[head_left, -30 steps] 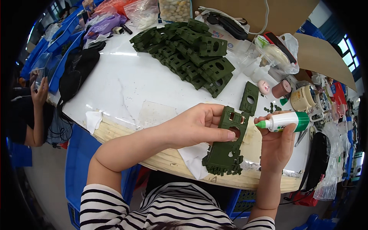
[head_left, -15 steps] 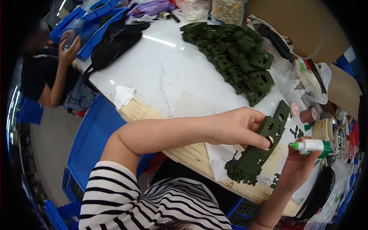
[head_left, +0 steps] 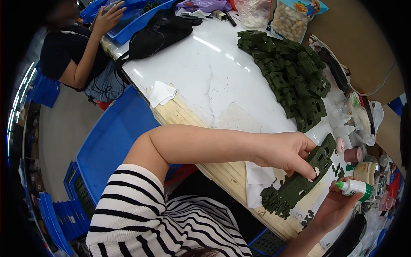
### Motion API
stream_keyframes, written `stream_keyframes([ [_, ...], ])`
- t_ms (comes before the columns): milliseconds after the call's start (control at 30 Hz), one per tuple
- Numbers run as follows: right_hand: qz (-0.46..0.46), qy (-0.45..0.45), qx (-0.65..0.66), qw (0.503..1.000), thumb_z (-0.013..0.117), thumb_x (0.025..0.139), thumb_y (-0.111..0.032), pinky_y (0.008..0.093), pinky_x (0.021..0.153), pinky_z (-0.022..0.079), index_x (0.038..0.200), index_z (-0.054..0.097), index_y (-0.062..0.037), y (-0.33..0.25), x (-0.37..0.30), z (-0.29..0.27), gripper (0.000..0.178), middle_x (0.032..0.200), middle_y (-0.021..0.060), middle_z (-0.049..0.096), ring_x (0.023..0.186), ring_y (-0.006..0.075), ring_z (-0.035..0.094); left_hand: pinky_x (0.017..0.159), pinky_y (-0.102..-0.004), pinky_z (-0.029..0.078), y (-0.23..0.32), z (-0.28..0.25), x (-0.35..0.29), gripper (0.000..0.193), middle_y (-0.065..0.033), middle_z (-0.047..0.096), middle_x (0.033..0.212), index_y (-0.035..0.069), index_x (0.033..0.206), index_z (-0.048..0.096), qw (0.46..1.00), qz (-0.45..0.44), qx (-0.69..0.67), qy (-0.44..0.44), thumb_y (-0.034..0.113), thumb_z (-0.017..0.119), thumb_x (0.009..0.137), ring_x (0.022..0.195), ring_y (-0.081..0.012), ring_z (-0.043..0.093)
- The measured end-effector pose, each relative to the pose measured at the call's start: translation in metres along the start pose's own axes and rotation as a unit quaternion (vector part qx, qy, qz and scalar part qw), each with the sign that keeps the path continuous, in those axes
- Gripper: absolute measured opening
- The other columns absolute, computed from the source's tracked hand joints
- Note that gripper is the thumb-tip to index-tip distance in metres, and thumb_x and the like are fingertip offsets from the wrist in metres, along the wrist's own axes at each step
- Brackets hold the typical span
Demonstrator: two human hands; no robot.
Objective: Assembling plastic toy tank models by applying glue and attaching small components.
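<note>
Head view: at upper left, a co-worker's hands are raised over a blue tray, though what they hold is hard to make out. Below, a large blue bin sits beside the table, where a black bag and a white tissue lie near the edge.

Right of centre, a heap of small green pieces lies close to the table's front edge. The person's left hand has its fingers closed on one side of a dark green panel, thumb on top beside a round hole, the other fingers mostly hidden. Its lower end meets or overlaps the heap, so a tilt or sweep there could push pieces off the table. The one-sided hold might also let the panel pivot if pressed at its far end.

Above lie a stack of similar panels and, nearer, a second panel.

At lower right, the right hand has its fingers wrapped around a white bottle, green nozzle toward the panel but apart from it. Squeezing early could drip onto the table or smear the left thumb.
</note>
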State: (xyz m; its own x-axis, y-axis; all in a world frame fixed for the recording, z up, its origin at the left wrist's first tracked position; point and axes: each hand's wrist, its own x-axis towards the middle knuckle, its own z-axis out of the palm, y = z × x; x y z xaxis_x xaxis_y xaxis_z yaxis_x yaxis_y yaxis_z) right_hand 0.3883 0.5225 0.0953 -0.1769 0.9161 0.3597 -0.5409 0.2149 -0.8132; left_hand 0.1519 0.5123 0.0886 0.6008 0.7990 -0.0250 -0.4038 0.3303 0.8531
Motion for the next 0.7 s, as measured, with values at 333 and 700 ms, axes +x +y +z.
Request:
stream_keyframes([
  [333,-0.004,0.007,-0.005,1.000,0.044,0.096,-0.034,0.0281,0.076,0.043,0.126,0.040,-0.0029,-0.001,-0.001,0.001,0.043,0.112,0.0104,0.053,0.099,0.0173,0.054,0.075,-0.0260,0.051,0.002,-0.002,-0.002,0.032,-0.0075,0.064,0.099,-0.003,0.110,0.053,1.000,0.003,-0.002,-0.015,0.008,0.066,0.082,0.086,-0.0109,0.061],
  [700,-0.021,0.055,-0.024,0.998,0.046,0.095,-0.035,0.0325,0.075,0.048,0.123,0.039,-0.0030,0.003,0.002,0.004,0.042,0.106,0.0098,0.053,0.092,0.0183,0.055,0.075,-0.0244,0.051,0.024,-0.020,-0.010,0.045,-0.0152,0.064,0.099,-0.005,0.115,0.045,0.997,0.015,0.079,-0.005,0.003,0.068,0.078,0.087,-0.0149,0.063],
])
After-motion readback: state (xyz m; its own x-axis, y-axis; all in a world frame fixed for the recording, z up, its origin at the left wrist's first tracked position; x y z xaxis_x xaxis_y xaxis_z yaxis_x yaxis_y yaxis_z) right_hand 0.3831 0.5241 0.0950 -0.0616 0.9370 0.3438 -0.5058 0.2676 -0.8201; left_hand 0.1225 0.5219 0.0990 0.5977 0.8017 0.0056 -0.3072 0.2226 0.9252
